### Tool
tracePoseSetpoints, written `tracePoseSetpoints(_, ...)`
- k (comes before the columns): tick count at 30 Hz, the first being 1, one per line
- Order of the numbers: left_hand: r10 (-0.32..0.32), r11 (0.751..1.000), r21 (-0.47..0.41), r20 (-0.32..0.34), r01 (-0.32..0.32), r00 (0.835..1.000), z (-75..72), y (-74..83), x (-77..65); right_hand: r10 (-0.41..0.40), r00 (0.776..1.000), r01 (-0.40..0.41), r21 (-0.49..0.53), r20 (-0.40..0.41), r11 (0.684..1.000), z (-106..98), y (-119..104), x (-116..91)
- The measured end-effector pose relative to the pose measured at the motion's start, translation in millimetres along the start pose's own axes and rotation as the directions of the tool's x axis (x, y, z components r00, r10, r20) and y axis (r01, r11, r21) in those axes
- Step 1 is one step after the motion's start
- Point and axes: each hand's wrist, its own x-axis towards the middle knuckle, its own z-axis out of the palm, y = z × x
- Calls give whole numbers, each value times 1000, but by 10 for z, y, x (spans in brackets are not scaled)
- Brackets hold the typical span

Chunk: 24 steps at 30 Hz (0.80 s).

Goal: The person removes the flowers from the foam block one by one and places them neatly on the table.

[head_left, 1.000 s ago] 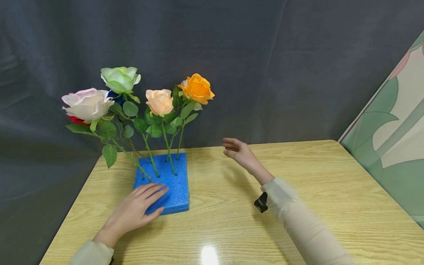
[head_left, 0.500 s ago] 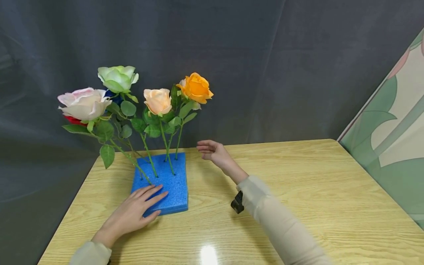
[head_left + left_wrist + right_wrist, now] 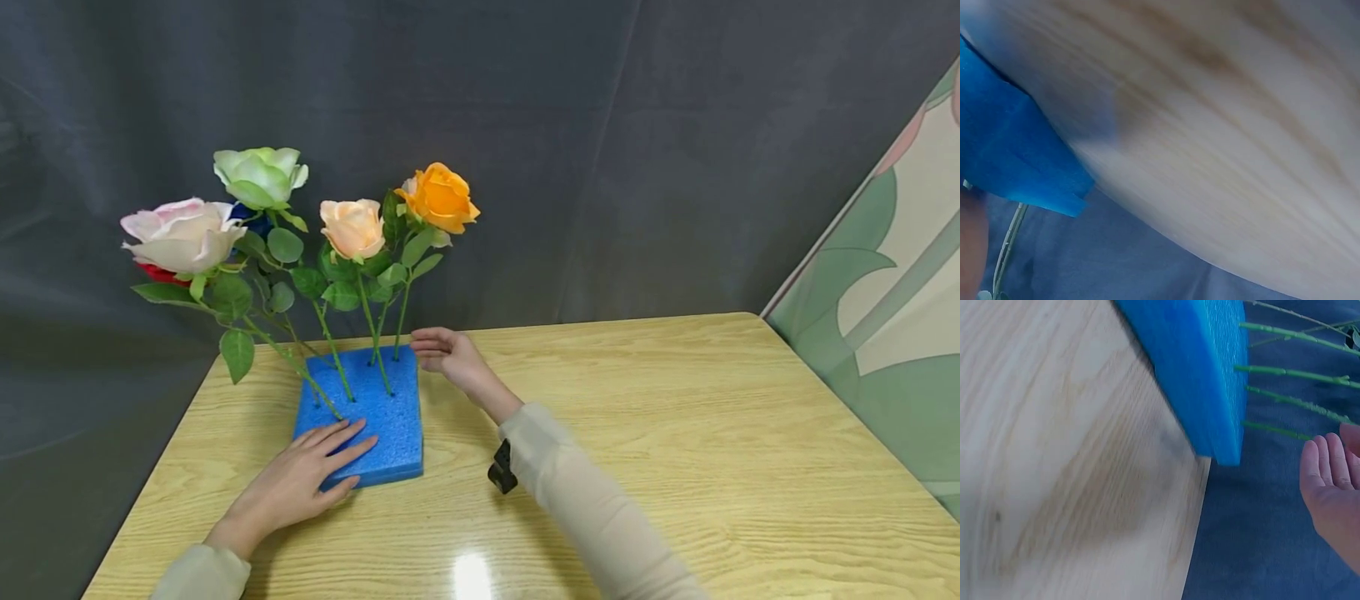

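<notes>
A blue foam block [image 3: 393,437] lies on the table with several artificial roses stuck upright or leaning in it. Their heads are pale pink [image 3: 183,237], red [image 3: 161,273], light green [image 3: 258,177], dark blue [image 3: 251,219], peach [image 3: 352,229] and orange [image 3: 442,198]. My left hand [image 3: 296,479] rests on the block's front left part with fingers spread. My right hand [image 3: 453,358] is by the back right corner, near the stem under the orange rose. In the right wrist view its fingers [image 3: 1325,465] are extended, and I see no stem held.
The block stands on a wooden table [image 3: 637,375], left of its middle and near the back edge. A dark grey curtain [image 3: 562,167] hangs right behind the flowers. To the right is a leaf-patterned panel [image 3: 877,308].
My right hand has moved left, from over the table to the block's back right corner. The left hand stays on the block. The view has shifted slightly.
</notes>
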Motion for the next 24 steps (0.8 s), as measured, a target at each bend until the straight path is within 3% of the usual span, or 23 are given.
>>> tracePoseSetpoints(11, -41, 997, -66, 53, 44, 998, 23, -15, -29, -35, 998, 35, 0, 44, 999, 238, 16, 48)
tracePoseSetpoints(24, -39, 997, -66, 64, 43, 997, 55, -24, -46, -51, 994, 58, -75, 92, 996, 369, 48, 54)
